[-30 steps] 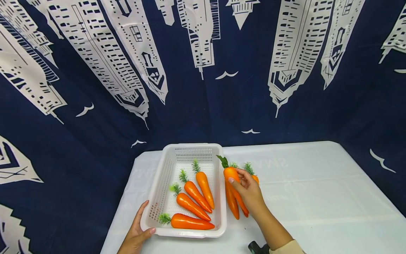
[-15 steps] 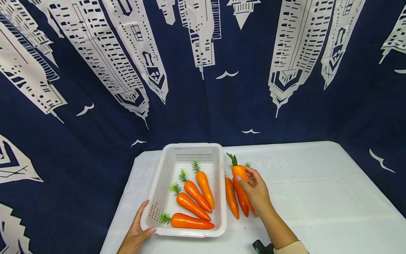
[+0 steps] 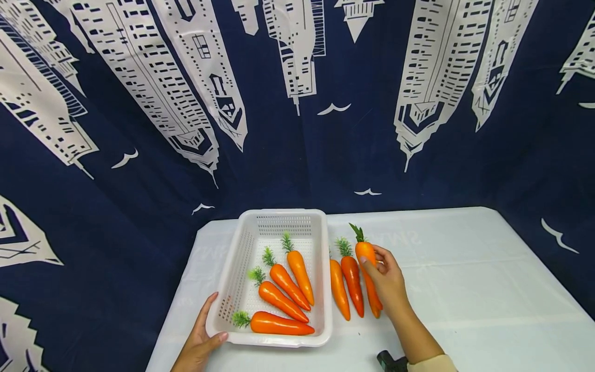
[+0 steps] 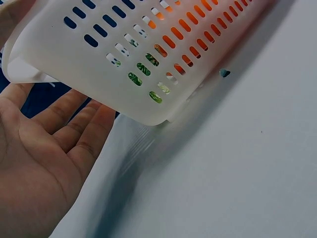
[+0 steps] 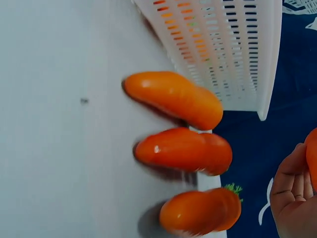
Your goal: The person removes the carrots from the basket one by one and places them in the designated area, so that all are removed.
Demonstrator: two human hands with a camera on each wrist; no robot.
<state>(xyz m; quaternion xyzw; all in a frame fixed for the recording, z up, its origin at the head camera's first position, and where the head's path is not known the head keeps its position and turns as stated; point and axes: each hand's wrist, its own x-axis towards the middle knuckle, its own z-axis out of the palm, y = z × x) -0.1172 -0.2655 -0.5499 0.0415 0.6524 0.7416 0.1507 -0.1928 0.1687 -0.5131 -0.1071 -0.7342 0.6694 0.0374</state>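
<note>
My left hand (image 3: 200, 341) rests against the near left corner of a white plastic basket (image 3: 283, 342), its thumb on the front rim and fingers along the left side. In the left wrist view those fingers (image 4: 89, 134) lie nearly straight against the basket's outside. My right hand (image 3: 388, 279) holds an orange carrot (image 3: 365, 252) with dark green leaves near its top, thumb in front. It overlaps another carrot, mostly hidden beneath. Left of it on the table lie a redder carrot (image 3: 351, 281) and a lighter orange carrot (image 3: 340, 292), the latter close beside the basket.
Several carrots lie in the basket, among them a carrot (image 3: 282, 324) across its near end. A white cloth covers the table (image 3: 469, 274). Behind stands a navy curtain (image 3: 321, 160) with white buildings. A dark device (image 3: 390, 360) sits at my right wrist.
My right hand has moved rightward with the held carrot, from over the carrot nearest the basket, past the redder one, to over the rightmost. The left hand and basket have stayed put.
</note>
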